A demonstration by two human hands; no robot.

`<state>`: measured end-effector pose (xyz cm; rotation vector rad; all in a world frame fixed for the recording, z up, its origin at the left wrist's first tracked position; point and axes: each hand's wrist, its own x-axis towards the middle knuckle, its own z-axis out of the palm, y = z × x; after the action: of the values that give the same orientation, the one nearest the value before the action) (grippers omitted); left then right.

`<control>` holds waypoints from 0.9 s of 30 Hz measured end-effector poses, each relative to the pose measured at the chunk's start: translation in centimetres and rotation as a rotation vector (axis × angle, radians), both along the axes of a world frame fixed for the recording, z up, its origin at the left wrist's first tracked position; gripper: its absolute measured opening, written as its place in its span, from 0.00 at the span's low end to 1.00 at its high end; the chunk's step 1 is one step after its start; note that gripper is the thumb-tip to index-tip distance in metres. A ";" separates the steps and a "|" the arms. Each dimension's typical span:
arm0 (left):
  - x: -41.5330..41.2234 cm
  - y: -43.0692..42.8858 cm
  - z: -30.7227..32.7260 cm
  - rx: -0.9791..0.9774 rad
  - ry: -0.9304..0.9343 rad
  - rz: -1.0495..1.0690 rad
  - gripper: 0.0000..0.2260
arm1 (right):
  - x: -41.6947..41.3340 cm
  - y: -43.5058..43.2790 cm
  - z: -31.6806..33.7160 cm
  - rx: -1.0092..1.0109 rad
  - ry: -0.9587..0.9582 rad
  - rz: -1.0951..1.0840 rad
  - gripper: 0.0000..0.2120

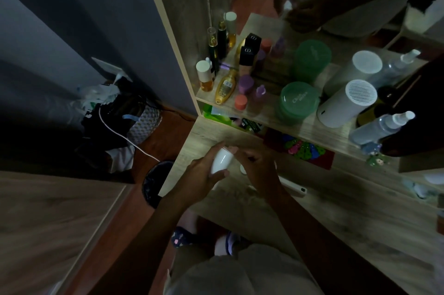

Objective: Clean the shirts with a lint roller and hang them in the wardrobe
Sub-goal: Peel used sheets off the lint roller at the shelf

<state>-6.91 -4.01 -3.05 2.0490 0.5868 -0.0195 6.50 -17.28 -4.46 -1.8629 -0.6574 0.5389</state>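
Note:
My left hand [204, 174] grips a smooth white object [221, 159], likely the lint roller or its cover, over the left end of a light wooden dressing table [312, 217]. My right hand [255, 166] is right beside it, fingers curled at its upper end, touching it. The dim light hides exactly what the right fingers hold. No shirt shows in this view.
A shelf [283, 121] above the table carries several bottles, green jars [299, 102] and a white cylinder [348, 102]. A mirror rises behind it. A white bar [294, 186] lies on the table. A black bin [156, 183] and bags [115, 114] sit on the floor left.

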 end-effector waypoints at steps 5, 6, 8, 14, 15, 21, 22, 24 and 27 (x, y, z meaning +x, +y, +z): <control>-0.1 -0.2 -1.0 -0.029 0.034 -0.018 0.31 | 0.2 0.0 -0.1 -0.038 0.190 0.003 0.14; 0.0 -0.3 -1.1 -0.048 0.033 -0.011 0.31 | 0.3 -0.1 -0.4 -0.061 0.235 0.007 0.12; 0.3 -0.2 -1.0 -0.089 0.016 0.021 0.30 | 0.3 -0.3 -1.6 -0.128 0.195 0.002 0.13; 0.9 0.4 -1.2 -0.356 0.036 0.314 0.28 | 1.4 -1.5 -6.5 -0.558 -0.099 0.144 0.20; 0.9 0.5 -1.3 -0.413 0.036 0.362 0.27 | 1.3 -1.6 -7.2 -0.625 -0.139 0.184 0.21; 0.6 0.2 -0.9 -0.752 -0.014 0.635 0.22 | 0.1 -1.7 -9.7 -0.668 -0.106 0.147 0.20; 0.5 0.1 -0.8 -0.771 -0.026 0.684 0.21 | 0.1 -1.7 -10.3 -0.655 -0.142 0.118 0.19; 0.4 0.0 -0.7 -0.826 -0.035 0.769 0.22 | 0.2 -1.7 -11.5 -0.576 -0.126 0.076 0.16; 0.0 0.1 -0.7 -0.877 -0.045 0.862 0.25 | 0.4 -2.5 -12.8 -0.475 -0.078 0.183 0.06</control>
<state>-6.90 -3.89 -3.74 0.8541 1.1443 0.2360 6.90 -19.74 -17.30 -2.2882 -0.8073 0.7978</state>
